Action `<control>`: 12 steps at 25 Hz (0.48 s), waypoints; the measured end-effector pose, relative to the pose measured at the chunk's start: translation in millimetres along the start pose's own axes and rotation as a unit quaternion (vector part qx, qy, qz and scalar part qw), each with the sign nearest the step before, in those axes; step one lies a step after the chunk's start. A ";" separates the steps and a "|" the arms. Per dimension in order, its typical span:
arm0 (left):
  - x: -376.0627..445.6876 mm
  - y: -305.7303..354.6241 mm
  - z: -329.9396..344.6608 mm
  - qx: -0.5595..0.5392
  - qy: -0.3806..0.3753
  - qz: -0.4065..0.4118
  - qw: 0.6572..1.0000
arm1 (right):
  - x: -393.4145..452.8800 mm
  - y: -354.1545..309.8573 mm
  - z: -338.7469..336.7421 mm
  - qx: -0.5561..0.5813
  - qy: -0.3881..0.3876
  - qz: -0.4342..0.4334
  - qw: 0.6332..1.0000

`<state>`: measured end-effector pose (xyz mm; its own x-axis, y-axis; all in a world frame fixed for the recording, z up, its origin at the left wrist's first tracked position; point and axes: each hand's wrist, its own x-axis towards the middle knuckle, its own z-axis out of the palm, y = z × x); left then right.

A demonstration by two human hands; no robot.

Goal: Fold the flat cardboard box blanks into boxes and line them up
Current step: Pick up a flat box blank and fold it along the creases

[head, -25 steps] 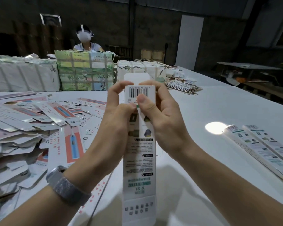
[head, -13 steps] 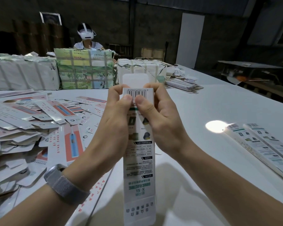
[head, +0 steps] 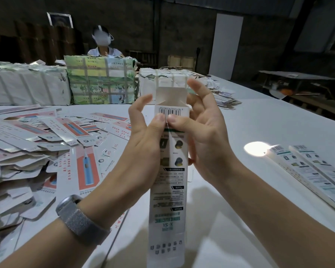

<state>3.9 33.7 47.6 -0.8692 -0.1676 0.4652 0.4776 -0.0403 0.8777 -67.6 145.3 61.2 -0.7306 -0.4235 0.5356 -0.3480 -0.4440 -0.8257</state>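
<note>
Box (head: 167,190) held upright above worktop (head: 259,117), centre. Left hand (head: 143,144) and right hand (head: 205,136) gripping it, thumbs pinching barcode flap. Top tab standing open; next, tucking it in.

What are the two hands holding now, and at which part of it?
Both hands hold one tall printed box upright. The left hand and right hand press their thumbs on its front just below the barcode, near the open top end.
</note>
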 end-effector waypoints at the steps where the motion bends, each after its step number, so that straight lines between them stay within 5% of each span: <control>1: -0.2 -0.5 0.3 -0.007 0.001 -0.013 1.000 | -0.1 0.2 -0.4 0.003 0.001 0.005 1.000; 12: -0.7 -0.2 2.7 0.059 0.054 -0.012 0.997 | -5.8 -2.0 6.4 -0.023 0.026 0.019 0.999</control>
<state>4.1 36.4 47.4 -0.8579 -0.2731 0.4352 0.4336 0.0696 0.8984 -58.9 143.6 60.9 -0.7726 -0.3978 0.4949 -0.3447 -0.3918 -0.8531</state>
